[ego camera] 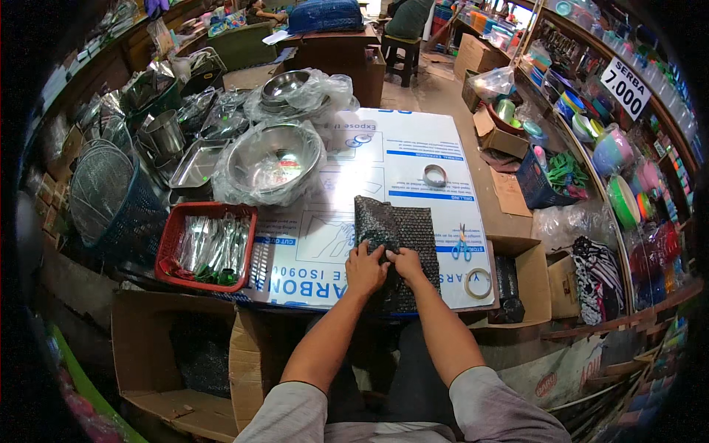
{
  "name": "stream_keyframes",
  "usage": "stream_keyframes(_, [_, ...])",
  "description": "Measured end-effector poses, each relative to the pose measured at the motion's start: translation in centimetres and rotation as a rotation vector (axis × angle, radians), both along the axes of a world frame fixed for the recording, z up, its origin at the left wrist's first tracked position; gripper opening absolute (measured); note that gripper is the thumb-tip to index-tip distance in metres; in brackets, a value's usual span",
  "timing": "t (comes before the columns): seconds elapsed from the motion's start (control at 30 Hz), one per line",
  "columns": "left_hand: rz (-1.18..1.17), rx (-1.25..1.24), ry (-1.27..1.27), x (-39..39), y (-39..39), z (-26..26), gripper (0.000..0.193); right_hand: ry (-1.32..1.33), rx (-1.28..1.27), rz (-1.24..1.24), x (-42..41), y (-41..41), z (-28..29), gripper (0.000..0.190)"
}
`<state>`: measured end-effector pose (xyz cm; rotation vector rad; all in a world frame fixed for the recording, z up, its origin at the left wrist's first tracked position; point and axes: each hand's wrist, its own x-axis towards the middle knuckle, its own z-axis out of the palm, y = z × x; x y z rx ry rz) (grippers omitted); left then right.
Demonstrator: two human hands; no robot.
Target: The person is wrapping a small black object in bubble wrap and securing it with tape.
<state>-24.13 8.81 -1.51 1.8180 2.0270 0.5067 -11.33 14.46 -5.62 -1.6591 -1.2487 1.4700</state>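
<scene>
A sheet of black bubble wrap lies on the white printed board in front of me, its left part folded over into a bulging layer. What is inside the fold is hidden. My left hand rests on this folded part, fingers spread and pressing down. Close beside it, my right hand has its fingers curled at the fold's edge, pinching the wrap. To the right lie scissors with blue handles and a roll of tape. Another tape roll sits farther back.
A red plastic basket of cutlery in clear wrapping stands left. Behind it are plastic-wrapped steel bowls and a steel tray. Open cardboard boxes flank the table below. At the back, a person sits on a stool.
</scene>
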Motion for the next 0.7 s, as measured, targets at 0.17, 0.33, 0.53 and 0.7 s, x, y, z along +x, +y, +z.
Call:
stream_keyframes(0.17, [0.000, -0.023, -0.056, 0.5, 0.1, 0.5, 0.048, -0.011, 0.030, -0.008, 0.5, 0.2, -0.1, 0.017])
stream_keyframes(0.33, [0.005, 0.023, -0.093, 0.0, -0.2, -0.2, 0.049, -0.032, -0.016, 0.005, -0.2, -0.3, 1.6, 0.017])
stream_keyframes(0.53, [-0.011, 0.047, -0.078, 0.2, -0.2, -0.3, 0.049, -0.034, 0.009, 0.002, 0.0, 0.1, 0.2, 0.018])
stream_keyframes(0.7, [-0.016, 0.041, -0.086, 0.4, -0.2, 0.0, 0.049, 0.016, -0.023, -0.002, 0.6, 0.7, -1.3, 0.022])
